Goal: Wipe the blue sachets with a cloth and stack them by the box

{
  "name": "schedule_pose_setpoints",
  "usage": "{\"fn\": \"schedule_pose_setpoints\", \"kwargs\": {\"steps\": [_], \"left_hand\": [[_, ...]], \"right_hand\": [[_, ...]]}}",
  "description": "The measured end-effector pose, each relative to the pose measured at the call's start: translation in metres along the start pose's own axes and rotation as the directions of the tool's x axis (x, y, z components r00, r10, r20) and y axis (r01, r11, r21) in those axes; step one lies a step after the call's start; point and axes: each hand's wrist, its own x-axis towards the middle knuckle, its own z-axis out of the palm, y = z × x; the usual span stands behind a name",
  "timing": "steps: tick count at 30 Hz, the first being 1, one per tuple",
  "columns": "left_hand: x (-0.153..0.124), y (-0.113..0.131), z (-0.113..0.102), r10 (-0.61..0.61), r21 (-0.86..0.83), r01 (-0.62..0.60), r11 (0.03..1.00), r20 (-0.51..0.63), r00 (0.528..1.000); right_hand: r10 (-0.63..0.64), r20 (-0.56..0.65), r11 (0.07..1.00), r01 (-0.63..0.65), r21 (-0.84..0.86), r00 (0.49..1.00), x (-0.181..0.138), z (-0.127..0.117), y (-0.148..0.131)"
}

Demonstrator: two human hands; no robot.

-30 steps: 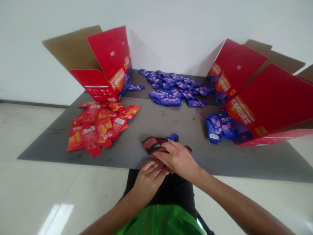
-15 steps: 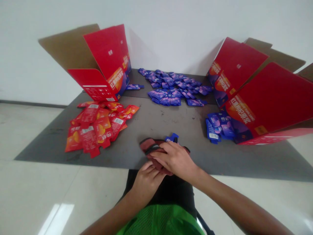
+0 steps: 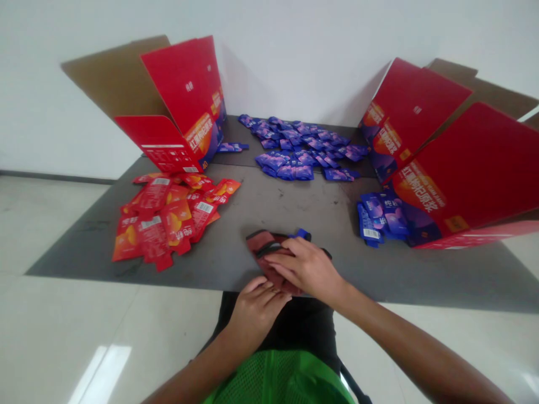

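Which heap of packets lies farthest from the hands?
The purple heap at the back; the red heap at left and the blue heap at right lie closer.

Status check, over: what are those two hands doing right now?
Right hand flat on dark red pouch. Left hand at its near edge. Blue packet pokes out behind it.

Bright, even light; floor glare; edges warped.

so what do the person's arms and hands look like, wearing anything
The left hand and right hand are bare: no gloves, rings or watch show. The forearms have no sleeves in view. At the body, a green mesh garment and black fabric.
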Motion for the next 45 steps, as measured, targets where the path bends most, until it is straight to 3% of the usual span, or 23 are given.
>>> {"fn": "schedule_pose_setpoints", "kwargs": {"steps": [5, 7, 9, 11, 13, 16, 18, 20, 23, 26, 28, 31, 33, 35, 37, 39, 42, 45], "left_hand": [[0.002, -0.001, -0.003, 0.045, 0.031, -0.044, 0.999, -0.02, 0.999], [0.002, -0.001, -0.002, 0.038, 0.025, -0.037, 0.999, -0.022, 0.999], [0.002, 0.0, -0.002, 0.026, 0.019, -0.026, 0.999, -0.024, 0.999], [0.002, 0.001, -0.001, 0.001, 0.003, -0.001, 1.0, -0.02, 1.0], [0.002, 0.001, -0.001, -0.02, -0.01, 0.02, 1.0, -0.011, 1.0], [0.002, 0.0, -0.002, 0.008, -0.002, -0.008, 1.0, -0.002, 1.0], [0.002, -0.001, -0.003, 0.023, 0.004, -0.023, 1.0, -0.005, 1.0], [0.002, -0.001, -0.003, 0.015, 0.0, -0.015, 1.0, -0.012, 1.0], [0.002, 0.0, -0.002, 0.008, -0.007, -0.008, 1.0, -0.016, 1.0], [0.002, 0.001, -0.002, -0.031, -0.01, 0.031, 0.999, 0.005, 0.999], [0.003, 0.002, -0.003, -0.04, -0.007, 0.04, 0.999, 0.016, 0.999], [0.003, 0.001, -0.005, 0.003, -0.004, -0.003, 1.0, 0.008, 1.0], [0.003, 0.001, -0.005, 0.016, -0.005, -0.016, 1.0, -0.005, 1.0], [0.003, 0.001, -0.004, 0.01, -0.005, -0.01, 1.0, -0.015, 1.0], [0.003, 0.001, -0.004, 0.012, -0.001, -0.012, 1.0, -0.015, 1.0], [0.003, 0.002, -0.003, 0.003, 0.001, -0.003, 1.0, -0.018, 1.0], [0.003, 0.002, -0.003, -0.036, -0.005, 0.036, 0.999, -0.024, 0.999], [0.004, 0.002, -0.005, -0.019, -0.001, 0.019, 1.0, -0.009, 1.0]], "right_hand": [[0.203, -0.081, 0.962, -0.214, -0.169, 0.976, 0.014, -0.014, 0.066], [0.212, -0.15, 0.956, -0.237, -0.172, 0.966, 0.015, -0.024, 0.064], [0.17, -0.169, 0.975, -0.191, -0.117, 0.971, 0.01, -0.025, 0.038], [0.086, -0.1, 0.994, -0.092, -0.054, 0.991, 0.003, -0.016, 0.008], [0.019, -0.018, 1.0, -0.019, -0.003, 1.0, -0.003, -0.004, -0.004], [0.079, -0.014, 0.996, -0.08, -0.044, 0.997, 0.001, 0.003, 0.025], [0.192, -0.052, 0.968, -0.198, -0.157, 0.98, 0.008, -0.005, 0.056], [0.212, -0.105, 0.953, -0.229, -0.197, 0.972, 0.015, -0.018, 0.069], [0.156, -0.171, 0.974, -0.181, -0.139, 0.973, 0.013, -0.029, 0.039], [0.01, -0.051, 0.999, -0.012, -0.047, 0.999, 0.003, -0.017, -0.005], [-0.012, 0.006, 1.0, 0.012, -0.004, 1.0, -0.002, -0.003, -0.009], [0.1, -0.004, 0.992, -0.1, -0.078, 0.995, 0.002, 0.005, 0.031], [0.173, -0.028, 0.968, -0.176, -0.178, 0.984, 0.01, -0.003, 0.063], [0.209, -0.086, 0.949, -0.223, -0.224, 0.974, 0.017, -0.018, 0.076], [0.199, -0.161, 0.954, -0.228, -0.194, 0.967, 0.018, -0.03, 0.061], [0.145, -0.196, 0.977, -0.171, -0.125, 0.97, 0.013, -0.031, 0.027], [-0.014, -0.073, 1.0, 0.012, -0.029, 0.997, 0.001, -0.014, -0.017], [0.021, -0.014, 1.0, -0.021, 0.001, 1.0, -0.002, 0.006, -0.005]]}}
